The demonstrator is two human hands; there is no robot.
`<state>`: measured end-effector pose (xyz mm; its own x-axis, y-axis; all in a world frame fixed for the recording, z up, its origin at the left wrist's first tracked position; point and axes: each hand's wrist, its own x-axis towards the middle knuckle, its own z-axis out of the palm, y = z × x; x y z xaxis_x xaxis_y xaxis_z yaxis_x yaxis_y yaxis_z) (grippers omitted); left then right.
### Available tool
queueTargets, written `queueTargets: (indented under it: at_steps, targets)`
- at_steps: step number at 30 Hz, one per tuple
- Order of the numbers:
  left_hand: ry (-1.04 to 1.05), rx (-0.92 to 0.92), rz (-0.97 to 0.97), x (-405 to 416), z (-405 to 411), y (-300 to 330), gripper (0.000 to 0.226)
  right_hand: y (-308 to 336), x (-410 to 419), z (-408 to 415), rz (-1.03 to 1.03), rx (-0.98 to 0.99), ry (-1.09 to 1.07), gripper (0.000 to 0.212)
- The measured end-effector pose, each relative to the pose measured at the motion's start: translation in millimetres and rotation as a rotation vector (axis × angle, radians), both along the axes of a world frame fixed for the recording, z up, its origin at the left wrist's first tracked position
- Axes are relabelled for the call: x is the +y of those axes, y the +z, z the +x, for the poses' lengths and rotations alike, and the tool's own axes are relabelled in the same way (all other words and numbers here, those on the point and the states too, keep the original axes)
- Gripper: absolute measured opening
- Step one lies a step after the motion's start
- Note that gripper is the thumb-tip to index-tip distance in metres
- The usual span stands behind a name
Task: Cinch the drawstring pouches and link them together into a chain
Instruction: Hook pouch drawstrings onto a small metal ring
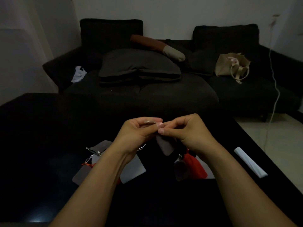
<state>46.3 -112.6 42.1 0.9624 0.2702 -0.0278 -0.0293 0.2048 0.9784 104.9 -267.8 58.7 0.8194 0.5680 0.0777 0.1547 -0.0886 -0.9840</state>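
My left hand (139, 131) and my right hand (185, 128) meet fingertip to fingertip above the dark table (49, 136), both pinching the top of a small grey pouch (164, 145) that hangs below them. A red pouch (194, 166) lies under my right wrist beside a dark pouch (181, 171). To the left lie several grey pouches: one (100, 147) with white cords, a light one (133, 169) and one (82, 175) near an orange cord (87, 164). The cord in my fingers is hidden.
A folded white strip (250, 162) lies near the table's right edge. Behind the table stands a black sofa (147, 89) with a dark cushion (139, 66), a beige tote bag (232, 66) and a white bag (78, 74). A white cable (275, 82) hangs at the right.
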Motion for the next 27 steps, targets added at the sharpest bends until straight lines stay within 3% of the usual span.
queueTargets:
  at_steps: [6,13,19,27]
  targets:
    - [-0.021,-0.037,0.063,5.4,-2.3,1.2,0.011,-3.4,3.9,0.4,0.017,-0.098,-0.103,0.017]
    - [-0.12,-0.059,0.121,9.3,-4.4,0.7,0.013,-4.1,1.4,-0.6,0.106,0.14,0.037,0.034]
    - [-0.119,-0.055,0.125,11.8,-6.7,0.1,0.006,-4.5,-1.4,-1.4,0.025,0.246,0.118,0.026]
    - [-0.107,-0.073,0.246,18.0,-12.5,7.5,0.017,-6.5,-4.0,-1.3,0.04,0.266,0.157,0.014]
